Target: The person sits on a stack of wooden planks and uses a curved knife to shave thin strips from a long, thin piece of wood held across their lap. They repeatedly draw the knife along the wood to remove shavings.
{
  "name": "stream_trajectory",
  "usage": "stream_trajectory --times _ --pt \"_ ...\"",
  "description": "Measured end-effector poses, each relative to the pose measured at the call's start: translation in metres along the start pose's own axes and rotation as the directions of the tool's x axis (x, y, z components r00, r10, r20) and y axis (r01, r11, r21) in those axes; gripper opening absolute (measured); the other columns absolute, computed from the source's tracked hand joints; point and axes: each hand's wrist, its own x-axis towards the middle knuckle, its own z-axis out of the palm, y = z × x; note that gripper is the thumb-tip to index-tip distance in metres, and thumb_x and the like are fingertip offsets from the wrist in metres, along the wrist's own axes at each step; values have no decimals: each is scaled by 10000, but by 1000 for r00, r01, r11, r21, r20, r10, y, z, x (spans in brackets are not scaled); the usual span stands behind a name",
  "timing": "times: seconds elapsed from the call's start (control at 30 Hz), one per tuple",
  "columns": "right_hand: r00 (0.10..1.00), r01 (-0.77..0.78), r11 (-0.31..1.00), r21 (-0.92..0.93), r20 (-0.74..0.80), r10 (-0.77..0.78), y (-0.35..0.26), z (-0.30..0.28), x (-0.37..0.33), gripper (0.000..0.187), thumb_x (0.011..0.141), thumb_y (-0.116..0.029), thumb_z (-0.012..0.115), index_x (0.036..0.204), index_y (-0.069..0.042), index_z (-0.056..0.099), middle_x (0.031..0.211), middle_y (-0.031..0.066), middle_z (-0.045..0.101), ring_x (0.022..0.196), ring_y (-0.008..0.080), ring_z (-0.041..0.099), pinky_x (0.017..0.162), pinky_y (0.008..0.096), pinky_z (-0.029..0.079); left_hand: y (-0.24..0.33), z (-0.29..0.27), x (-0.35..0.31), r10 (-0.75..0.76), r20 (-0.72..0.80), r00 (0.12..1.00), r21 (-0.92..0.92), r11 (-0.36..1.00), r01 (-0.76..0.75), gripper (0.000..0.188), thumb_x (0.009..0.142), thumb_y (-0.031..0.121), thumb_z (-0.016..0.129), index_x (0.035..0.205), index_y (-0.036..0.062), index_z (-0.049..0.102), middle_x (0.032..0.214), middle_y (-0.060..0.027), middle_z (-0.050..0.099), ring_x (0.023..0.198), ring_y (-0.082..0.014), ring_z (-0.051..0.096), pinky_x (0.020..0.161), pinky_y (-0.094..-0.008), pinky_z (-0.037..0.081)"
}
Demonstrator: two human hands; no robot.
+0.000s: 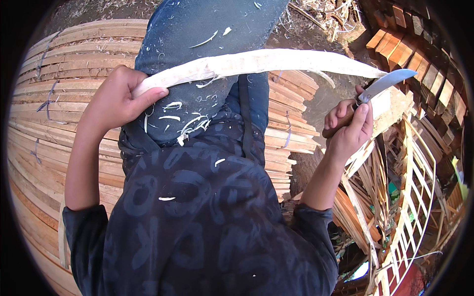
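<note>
A long pale strip of peeled wood (261, 60) lies across my raised leg, bending in a curve from left to right. My left hand (123, 96) grips its left end, thumb on top. Over at the right, my right hand (348, 121) is closed round the brown handle of a knife (387, 84). Its broad blade points up and to the right, at the strip's thin right end; whether it touches the wood I cannot tell. Below the strip, a thin sliver (323, 78) hangs off. Curled shavings (192, 126) are scattered over my dark trousers (182, 59) and shirt.
Bundles of sawn wooden slats (64, 84), tied with thin cords, lie under me and to the left. At right stand a pale wooden lattice frame (412, 197) and loose slats. Stacked timber blocks (402, 52) line the upper right. More shavings (340, 19) litter the ground ahead.
</note>
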Motion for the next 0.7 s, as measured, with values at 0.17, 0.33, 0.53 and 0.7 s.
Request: stream_trajectory --times 0.17,0.33,0.53,0.7 --pt "904 134 870 -474 418 88 23 10 -18 226 937 -92 520 1078 57 617 623 19 543 527 79 526 454 233 394 7 1 1 -56 22 998 -20 998 56 453 812 292 694 554 -25 499 448 -43 362 441 -98 337 416 -305 267" --pt "924 183 844 -504 382 28 20 8 -13 248 945 -83 500 1130 46 602 625 25 562 500 58 495 458 197 373 6 -2 -2 -58 46 997 -30 998 59 458 812 275 686 542 -22 466 452 -33 336 453 -89 325 418 -304 254" --pt "987 45 933 -358 158 12 15 4 -13 244 947 -60 478 1131 56 589 604 11 518 485 51 462 451 203 368 8 -1 3 -28 52 998 -20 999 29 448 820 273 679 550 -24 480 457 -23 334 451 -84 325 418 -304 253" --pt "988 103 938 -331 143 -59 6 4 -16 247 954 -68 468 1123 61 594 620 22 534 485 59 472 445 200 367 6 1 2 -20 40 999 -33 999 21 446 821 271 680 554 -24 481 462 -17 337 461 -78 322 418 -302 251"
